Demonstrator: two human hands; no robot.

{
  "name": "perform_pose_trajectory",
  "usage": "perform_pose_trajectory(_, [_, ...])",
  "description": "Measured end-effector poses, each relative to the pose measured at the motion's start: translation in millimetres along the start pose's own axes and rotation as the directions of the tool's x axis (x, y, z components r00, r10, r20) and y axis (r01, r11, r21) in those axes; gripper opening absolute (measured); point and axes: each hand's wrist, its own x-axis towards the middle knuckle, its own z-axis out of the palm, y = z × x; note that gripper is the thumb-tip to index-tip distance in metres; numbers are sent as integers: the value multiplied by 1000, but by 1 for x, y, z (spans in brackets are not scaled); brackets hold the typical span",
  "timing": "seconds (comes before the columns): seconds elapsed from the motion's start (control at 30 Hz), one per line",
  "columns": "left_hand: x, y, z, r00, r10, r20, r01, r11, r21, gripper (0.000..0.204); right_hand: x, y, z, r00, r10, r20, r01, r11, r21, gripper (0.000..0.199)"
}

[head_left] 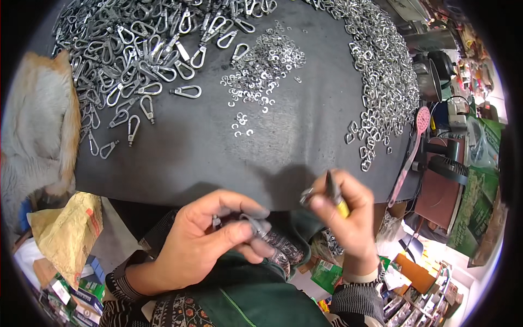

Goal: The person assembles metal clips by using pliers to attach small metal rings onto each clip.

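My left hand [210,234] is closed round a metal snap hook [255,224], just in front of the table's near edge; the fingers cover much of it. To its right, my right hand [348,212] grips a dark-tipped tool with a yellow handle [334,191], its tip pointing up. A small shiny metal ring [306,196] sits at the thumb and fingertip of that hand. Beyond the hands, many loose snap hooks [144,87] are heaped at the far left of the table. Small open C-shaped clips [267,68] lie scattered at the middle.
A long heap of small metal shackles [381,82] runs along the table's right side. A pink slotted spoon [418,131] hangs over the right edge, near a black fan [447,169]. A white and ginger cat [41,120] lies at the left edge, above a tan paper bag [68,229].
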Motion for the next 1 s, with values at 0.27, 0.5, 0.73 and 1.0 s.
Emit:
perform_pose_trajectory(0.27, [10,-9,4,975,210,-78,-209,978,11,18,-5,8,46,990,-139,-14,138,957,255,8])
perform_pose_trajectory(0.5, [11,-14,4,956,253,-147,-260,965,-34,17,-4,12,54,970,-209,-126,233,948,217,13])
perform_pose_trajectory(0.73, [5,-11,-10,980,193,-43,-194,981,-3,18,14,-14,36,900,-414,137,436,836,-333,23])
perform_pose_trajectory(1.0, [-12,-1,-16,992,127,-26,-123,986,112,32,45,-28,33,846,-507,166,273,144,-951,34])
